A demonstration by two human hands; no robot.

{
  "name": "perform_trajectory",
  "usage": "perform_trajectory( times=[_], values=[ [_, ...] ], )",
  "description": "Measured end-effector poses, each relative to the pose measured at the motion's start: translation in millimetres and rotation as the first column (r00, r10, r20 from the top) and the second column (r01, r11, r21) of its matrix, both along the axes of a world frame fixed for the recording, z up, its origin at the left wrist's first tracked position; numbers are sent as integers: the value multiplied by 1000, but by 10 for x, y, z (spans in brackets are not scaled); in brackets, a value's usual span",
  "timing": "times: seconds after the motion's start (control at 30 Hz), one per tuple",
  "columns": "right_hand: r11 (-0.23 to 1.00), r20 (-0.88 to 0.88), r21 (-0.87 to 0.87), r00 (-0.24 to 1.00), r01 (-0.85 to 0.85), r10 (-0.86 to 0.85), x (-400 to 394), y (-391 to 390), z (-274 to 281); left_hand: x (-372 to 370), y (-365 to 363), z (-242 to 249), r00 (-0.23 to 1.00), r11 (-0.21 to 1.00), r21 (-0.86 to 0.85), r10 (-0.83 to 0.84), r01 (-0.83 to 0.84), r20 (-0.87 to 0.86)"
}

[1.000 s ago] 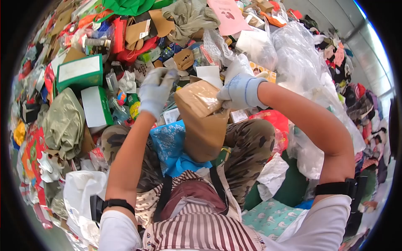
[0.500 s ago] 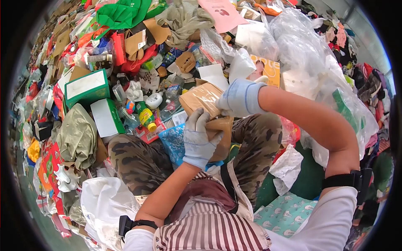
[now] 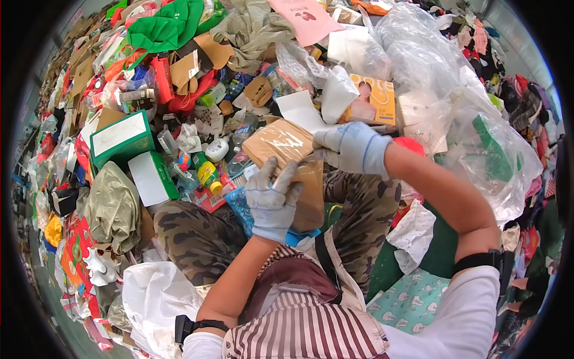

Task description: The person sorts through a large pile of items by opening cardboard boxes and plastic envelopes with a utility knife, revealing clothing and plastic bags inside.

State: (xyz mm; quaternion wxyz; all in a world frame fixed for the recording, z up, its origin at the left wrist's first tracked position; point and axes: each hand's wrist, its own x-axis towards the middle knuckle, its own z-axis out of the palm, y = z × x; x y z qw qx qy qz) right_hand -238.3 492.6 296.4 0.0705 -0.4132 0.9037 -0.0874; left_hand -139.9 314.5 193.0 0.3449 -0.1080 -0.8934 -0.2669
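A brown cardboard box (image 3: 308,185), with shiny clear tape across it, stands between my knees. My gloved left hand (image 3: 272,200) holds it from the left, fingers stretched over its near edge. At the box's upper right edge, my gloved right hand (image 3: 353,148) is closed in a pinch; its fingertips overlap the edge of the brown top panel (image 3: 278,142). What exactly the right fingers grip there is partly hidden. A blue patterned bag (image 3: 241,209) lies under and left of my left hand.
A heap of mixed waste surrounds my legs. Green-and-white boxes (image 3: 122,140) and a yellow-capped bottle (image 3: 209,177) lie to the left. Beyond my right hand is a yellow printed box (image 3: 373,99). Clear plastic film (image 3: 478,155) piles up at right, near crumpled white paper (image 3: 414,233).
My right hand has moved slightly right and down, from over the top panel to its edge. My left fingers have straightened over the box, and more of its taped front shows.
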Motion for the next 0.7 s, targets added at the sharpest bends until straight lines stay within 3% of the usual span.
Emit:
perform_trajectory(
  times=[0.03, 0.07, 0.1, 0.13, 0.3, 0.37, 0.5, 0.6, 0.7],
  values=[
    [1000, -1, 2, 1000, 0, 0, 45, -8, -110, -9, -13, 51, 997, 999, 20, 24, -25, 73],
    [978, 114, -166, 988, 122, -104, 87, -32, -246, -17, -23, 104, 988, 998, 38, 46, -52, 147],
    [915, 244, -314, 953, 255, -182, 136, -67, -372, -18, -10, 158, 988, 998, 39, 47, -53, 146],
    [804, 480, -406, 850, 434, -216, 185, -131, -470, -22, 14, 213, 983, 994, 63, 83, -94, 164],
    [717, 359, -548, 895, 431, -263, 224, -352, -757, -134, -24, 193, 954, 962, 123, 216, -244, 206],
    [697, 409, -556, 879, 453, -245, 192, -378, -760, -171, -57, 247, 914, 948, 153, 212, -278, 347],
    [722, 409, -546, 887, 425, -213, 310, -328, -633, -155, -61, 257, 915, 958, 96, 225, -271, 334],
    [821, 165, -435, 929, 370, -331, 498, -252, -506, -182, -60, 236, 920, 949, 123, 240, -289, 309],
    [826, 144, -386, 912, 410, -385, 521, -189, -579, -206, -9, 252, 917, 947, 138, 233, -289, 323]
  ],
)
